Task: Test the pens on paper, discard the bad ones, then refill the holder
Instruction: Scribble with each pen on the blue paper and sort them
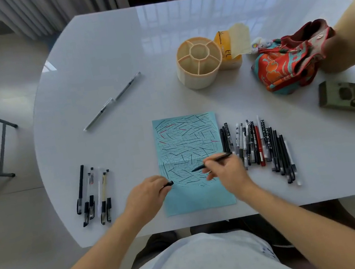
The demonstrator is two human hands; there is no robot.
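A light blue sheet of paper [198,198] lies in front of me, covered with many black and a few red strokes. My right hand [226,172] grips a black pen [218,159] with its tip on the paper. My left hand [146,196] rests on the sheet's left edge and holds a black pen cap [169,183]. A row of several pens [258,145] lies right of the paper. Another group of several pens [93,195] lies to the left. Two clear pens [112,100] lie farther back on the left. The beige divided pen holder [199,62] stands empty behind the paper.
The white table [102,53] curves off at its left edge. An orange tissue pack [231,45] stands behind the holder. A red patterned bag [287,60], a beige tube [350,32] and a green box [347,96] sit at the right.
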